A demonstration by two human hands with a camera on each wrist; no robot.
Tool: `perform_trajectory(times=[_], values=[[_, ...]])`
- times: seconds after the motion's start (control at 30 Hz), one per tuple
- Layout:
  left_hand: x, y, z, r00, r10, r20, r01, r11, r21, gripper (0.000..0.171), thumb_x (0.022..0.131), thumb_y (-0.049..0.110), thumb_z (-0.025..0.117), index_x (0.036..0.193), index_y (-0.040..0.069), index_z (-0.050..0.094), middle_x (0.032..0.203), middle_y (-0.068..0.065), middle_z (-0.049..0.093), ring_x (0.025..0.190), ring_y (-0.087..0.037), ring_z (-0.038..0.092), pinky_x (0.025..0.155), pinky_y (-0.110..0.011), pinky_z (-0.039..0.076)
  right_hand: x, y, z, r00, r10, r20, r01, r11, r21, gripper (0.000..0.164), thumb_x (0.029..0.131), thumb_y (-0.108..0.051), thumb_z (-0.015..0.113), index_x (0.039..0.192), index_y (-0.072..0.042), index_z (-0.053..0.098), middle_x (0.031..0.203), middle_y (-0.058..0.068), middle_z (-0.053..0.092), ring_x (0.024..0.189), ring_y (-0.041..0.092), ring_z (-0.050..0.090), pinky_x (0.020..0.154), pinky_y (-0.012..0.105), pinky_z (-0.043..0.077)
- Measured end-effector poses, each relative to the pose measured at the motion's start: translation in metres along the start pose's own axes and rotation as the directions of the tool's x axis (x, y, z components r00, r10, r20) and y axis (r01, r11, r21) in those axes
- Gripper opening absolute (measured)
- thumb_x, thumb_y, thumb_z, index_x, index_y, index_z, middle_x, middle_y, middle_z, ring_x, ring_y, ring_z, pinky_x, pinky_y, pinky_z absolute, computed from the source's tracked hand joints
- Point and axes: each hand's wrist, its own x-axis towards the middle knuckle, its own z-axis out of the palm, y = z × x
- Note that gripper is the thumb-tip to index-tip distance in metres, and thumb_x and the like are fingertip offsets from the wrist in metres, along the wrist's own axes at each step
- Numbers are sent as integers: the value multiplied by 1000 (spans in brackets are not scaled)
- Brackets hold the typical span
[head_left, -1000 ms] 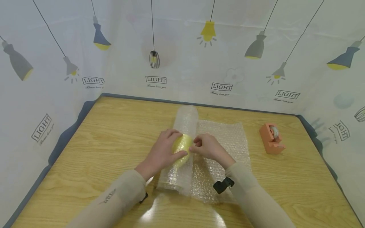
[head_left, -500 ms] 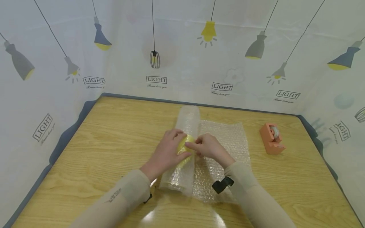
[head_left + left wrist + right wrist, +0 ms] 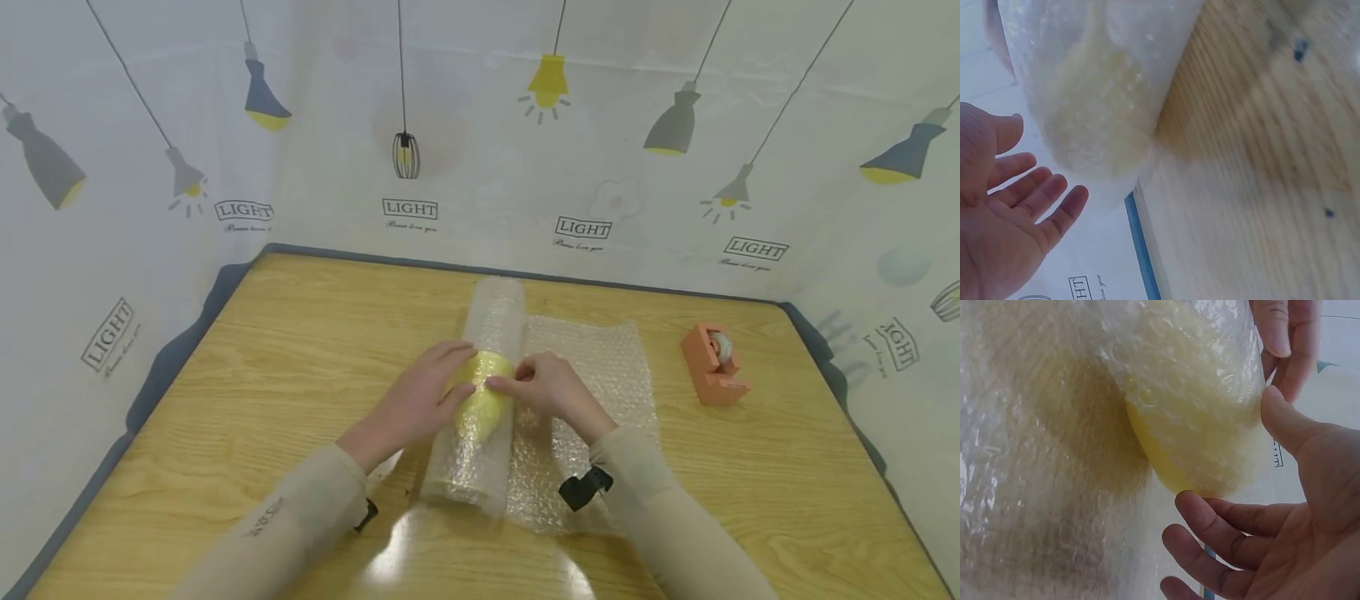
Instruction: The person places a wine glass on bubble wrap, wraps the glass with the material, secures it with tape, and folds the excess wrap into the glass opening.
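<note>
A yellow, goblet-shaped thing (image 3: 480, 417) shows through a roll of bubble wrap (image 3: 498, 312), wide at its far end and narrowing toward me. From the roll's right side a flat stretch of wrap spreads over the table. My left hand (image 3: 408, 408) is at the roll's left side; in the left wrist view its fingers (image 3: 1063, 215) are relaxed and apart from the wrap. My right hand (image 3: 555, 387) holds the rolled wrap at the yellow part, thumb on top. In the right wrist view, its index fingertip is at the lower edge of the yellow thing (image 3: 1163, 459).
An orange tape dispenser (image 3: 708, 371) with a roll of clear tape stands to the right of the wrap. The wooden table (image 3: 300, 333) ends at a pale curtain (image 3: 480, 167) printed with lamps, along the back and both sides.
The roll has shifted slightly right. My left hand has drawn back left from over it, uncovering more of the yellow thing. My right thumb has moved onto the top of the wrap.
</note>
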Motion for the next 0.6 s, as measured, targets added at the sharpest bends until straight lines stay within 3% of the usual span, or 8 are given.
perform_trajectory(times=[0.3, 0.6], values=[[-5, -12, -1, 997, -35, 63, 33, 999, 22, 57, 102, 16, 63, 154, 0, 44, 157, -18, 46, 145, -36, 44, 121, -51, 35, 0, 15, -1, 999, -49, 9, 49, 999, -19, 55, 93, -60, 68, 107, -7, 74, 109, 10, 74, 100, 26, 67, 90, 46, 58], [-5, -12, 5, 994, -63, 86, 62, 998, 7, 62, 102, 26, 65, 156, 4, 42, 159, -16, 43, 145, -36, 44, 120, -53, 37, 2, 26, -2, 996, -90, 22, 90, 996, 21, 51, 95, -52, 69, 110, -3, 74, 113, 13, 74, 106, 30, 67, 93, 48, 57]])
